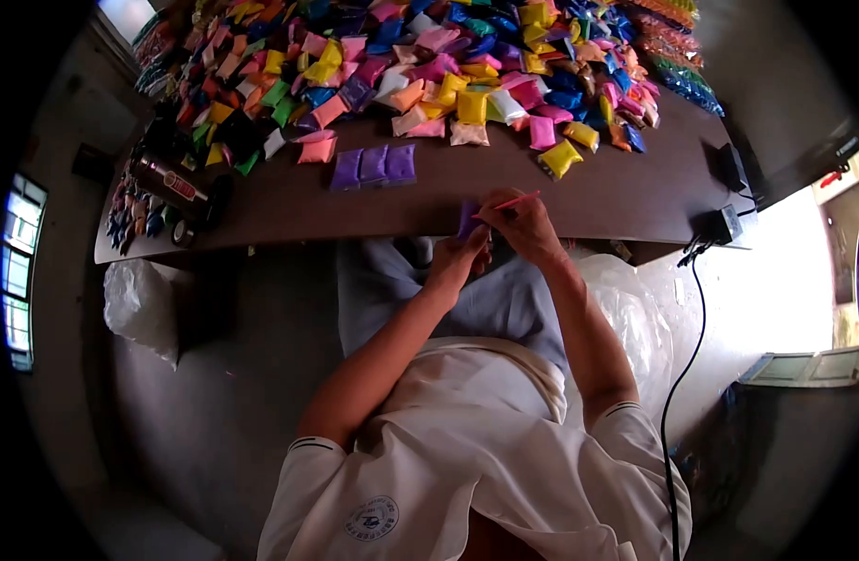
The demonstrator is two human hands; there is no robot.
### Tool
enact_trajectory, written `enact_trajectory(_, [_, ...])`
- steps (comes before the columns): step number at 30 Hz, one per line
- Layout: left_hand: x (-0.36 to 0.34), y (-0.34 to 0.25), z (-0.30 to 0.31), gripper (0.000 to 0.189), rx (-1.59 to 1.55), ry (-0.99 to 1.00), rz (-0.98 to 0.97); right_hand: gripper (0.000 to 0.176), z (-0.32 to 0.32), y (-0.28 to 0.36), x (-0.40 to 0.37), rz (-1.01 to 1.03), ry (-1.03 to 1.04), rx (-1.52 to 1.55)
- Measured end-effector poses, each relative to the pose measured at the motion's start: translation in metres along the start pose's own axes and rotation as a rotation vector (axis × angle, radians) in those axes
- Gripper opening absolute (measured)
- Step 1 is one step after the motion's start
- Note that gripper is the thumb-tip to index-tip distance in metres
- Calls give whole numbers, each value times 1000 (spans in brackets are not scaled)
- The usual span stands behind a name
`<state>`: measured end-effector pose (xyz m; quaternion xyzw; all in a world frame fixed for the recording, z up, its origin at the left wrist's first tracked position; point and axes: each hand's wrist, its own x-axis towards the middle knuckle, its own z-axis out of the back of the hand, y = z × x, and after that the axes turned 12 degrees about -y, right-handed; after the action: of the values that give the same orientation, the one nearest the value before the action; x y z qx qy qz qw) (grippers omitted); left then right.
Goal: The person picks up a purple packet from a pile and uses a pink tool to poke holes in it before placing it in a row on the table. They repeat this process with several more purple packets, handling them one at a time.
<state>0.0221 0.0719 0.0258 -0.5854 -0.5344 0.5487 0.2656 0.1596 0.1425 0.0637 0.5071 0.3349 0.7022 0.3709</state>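
My left hand [459, 259] is closed on a small purple packet [469, 219] at the table's front edge. Just right of it, my right hand [525, 224] pinches a thin red stick-like tool [520, 200], its left end close to the packet. Both hands are almost together above my lap. Beyond them, a joined strip of purple packets [374, 167] lies flat on the brown table [439, 213]. A single yellow packet [561, 159] lies farther right.
A big heap of colourful packets [467, 84] covers the back of the table. At the left stand a dark flask [172, 182] and smaller packets. A power adapter [726, 224] with a black cable [693, 355] is at the right edge. Clear plastic bags [626, 304] flank my legs.
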Motion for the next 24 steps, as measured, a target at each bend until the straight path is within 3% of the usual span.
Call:
enact_trajectory(5, [-4, -1, 3, 42, -39, 26, -58, 16, -3, -1, -3, -86, -35, -114])
enact_trajectory(18, [-2, 9, 10, 40, -62, -12, -70, 11, -10, 2, -6, -54, -78, -32])
enact_trajectory(20, [-2, 10, 8, 40, -58, -12, -80, 11, -13, 5, -4, 281, -121, -340])
enact_trajectory(24, [-1, 7, 8, 40, -25, -39, -134, 12, -11, -15, 2, 241, -161, -282])
